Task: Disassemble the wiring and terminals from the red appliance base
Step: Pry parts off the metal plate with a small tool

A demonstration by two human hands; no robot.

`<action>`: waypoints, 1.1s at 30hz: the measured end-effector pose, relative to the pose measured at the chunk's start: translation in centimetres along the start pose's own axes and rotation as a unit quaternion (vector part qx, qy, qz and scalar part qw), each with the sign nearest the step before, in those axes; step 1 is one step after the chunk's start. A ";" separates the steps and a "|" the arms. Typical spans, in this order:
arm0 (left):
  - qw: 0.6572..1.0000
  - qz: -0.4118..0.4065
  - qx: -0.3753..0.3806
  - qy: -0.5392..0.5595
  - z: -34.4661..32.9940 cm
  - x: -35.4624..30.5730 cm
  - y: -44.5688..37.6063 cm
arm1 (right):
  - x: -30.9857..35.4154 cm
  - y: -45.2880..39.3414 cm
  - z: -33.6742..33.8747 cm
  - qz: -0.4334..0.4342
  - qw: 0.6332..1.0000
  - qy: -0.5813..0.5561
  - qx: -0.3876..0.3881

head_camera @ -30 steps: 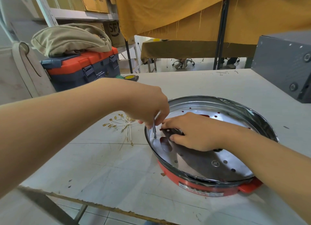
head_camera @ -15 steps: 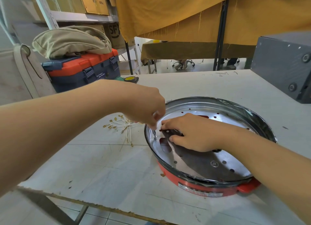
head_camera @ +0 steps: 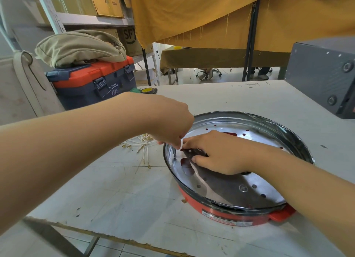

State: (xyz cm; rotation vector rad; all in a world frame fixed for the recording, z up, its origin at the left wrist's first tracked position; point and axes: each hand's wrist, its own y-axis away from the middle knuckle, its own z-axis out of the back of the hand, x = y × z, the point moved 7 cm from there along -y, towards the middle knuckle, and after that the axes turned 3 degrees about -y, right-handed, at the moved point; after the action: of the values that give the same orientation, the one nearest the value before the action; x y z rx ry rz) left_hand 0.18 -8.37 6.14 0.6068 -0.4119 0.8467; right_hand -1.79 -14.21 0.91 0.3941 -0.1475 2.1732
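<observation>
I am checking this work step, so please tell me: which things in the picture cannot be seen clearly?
- Head view: the left hand covers the handle of the thin metal tool.
- The right hand covers most of the dark part it presses.
- The red base label is too small to read.
- The wires lie partly behind the left hand.

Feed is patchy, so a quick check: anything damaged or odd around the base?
Yes. The base's dark rim looks dented and ragged at the far edge, and a piece juts loose near the front handle. Removed wires lie scattered left of it.
</observation>
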 end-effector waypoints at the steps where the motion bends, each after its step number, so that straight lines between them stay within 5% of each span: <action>1: 1.000 -0.007 0.010 -0.008 0.0 -0.3 0.0 | 0.0 0.0 0.0 0.000 1.000 0.000 -0.001; 12: 0.999 -0.035 0.032 -0.014 -1.0 -1.2 0.1 | 0.1 0.0 -0.1 0.004 1.000 -0.017 0.004; 33: 0.993 -0.082 -0.044 -0.076 -1.6 -2.3 -0.1 | 0.3 0.2 0.3 0.001 1.000 -0.005 -0.003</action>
State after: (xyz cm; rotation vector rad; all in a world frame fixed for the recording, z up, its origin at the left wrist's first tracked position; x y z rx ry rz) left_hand -0.97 -8.67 3.58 0.6171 -0.5264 0.6246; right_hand -2.06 -14.18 1.26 0.4008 -0.1607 2.1720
